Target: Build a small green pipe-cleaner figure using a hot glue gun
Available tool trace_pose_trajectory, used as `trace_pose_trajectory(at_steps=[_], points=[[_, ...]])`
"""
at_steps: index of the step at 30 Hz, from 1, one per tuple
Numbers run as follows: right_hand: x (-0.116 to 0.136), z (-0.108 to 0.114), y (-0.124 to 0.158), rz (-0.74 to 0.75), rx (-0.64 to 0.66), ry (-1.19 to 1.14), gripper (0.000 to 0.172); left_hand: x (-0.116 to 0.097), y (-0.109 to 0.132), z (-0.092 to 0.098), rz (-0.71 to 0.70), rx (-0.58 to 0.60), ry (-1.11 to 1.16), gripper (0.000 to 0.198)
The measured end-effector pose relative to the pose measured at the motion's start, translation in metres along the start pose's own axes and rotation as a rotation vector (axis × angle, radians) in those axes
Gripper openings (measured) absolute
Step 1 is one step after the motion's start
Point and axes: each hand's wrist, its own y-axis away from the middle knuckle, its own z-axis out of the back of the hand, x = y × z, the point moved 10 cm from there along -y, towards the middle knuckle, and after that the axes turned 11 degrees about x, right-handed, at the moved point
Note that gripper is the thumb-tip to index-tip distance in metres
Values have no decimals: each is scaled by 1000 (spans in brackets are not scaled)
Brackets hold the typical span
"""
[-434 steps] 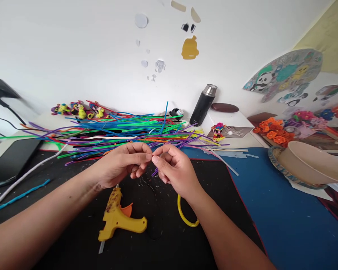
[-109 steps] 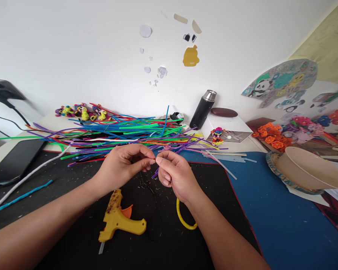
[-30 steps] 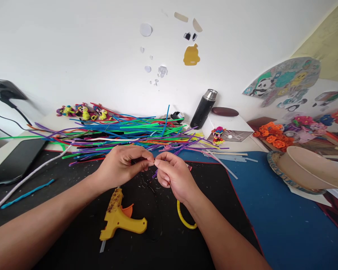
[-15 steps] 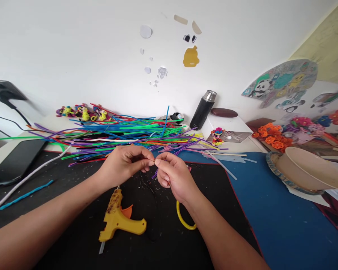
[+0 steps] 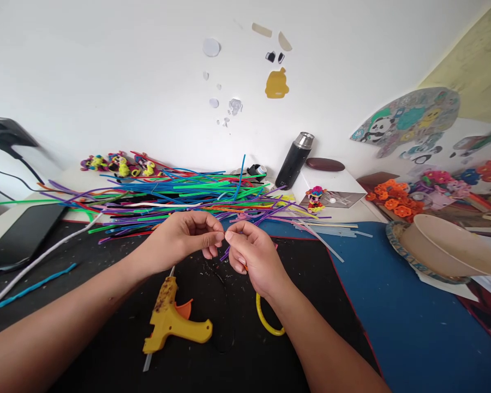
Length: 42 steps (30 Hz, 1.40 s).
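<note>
Yellow glue gun [image 5: 163, 321], nozzle pointing away, long axis slanting rightward
Left hand [image 5: 184, 236] and right hand [image 5: 257, 255] pinched closed, fingertips meeting; any held piece too hidden to tell

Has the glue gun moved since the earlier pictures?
No: judged against the black mat, the glue gun shows no visible shift either way.

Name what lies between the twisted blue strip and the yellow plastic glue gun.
The left forearm crosses between them in the head view, with the black mat showing on both sides.
</note>
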Motion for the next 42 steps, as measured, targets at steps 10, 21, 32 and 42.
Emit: trace_pose_trajectory(at_steps=[10, 21, 32, 42], points=[[4, 6, 0, 0, -29, -34, 29, 1, -1, 0, 1, 6, 112, 37], [6, 0, 1, 14, 0, -50, 17, 5, -1, 0, 0, 4, 138, 38], [11, -5, 1, 45, 49, -53, 19, 7, -3, 0, -5, 1, 142, 38], [11, -1, 0, 78, 35, -32, 51, 9, -1, 3, -12, -28, 151, 38]])
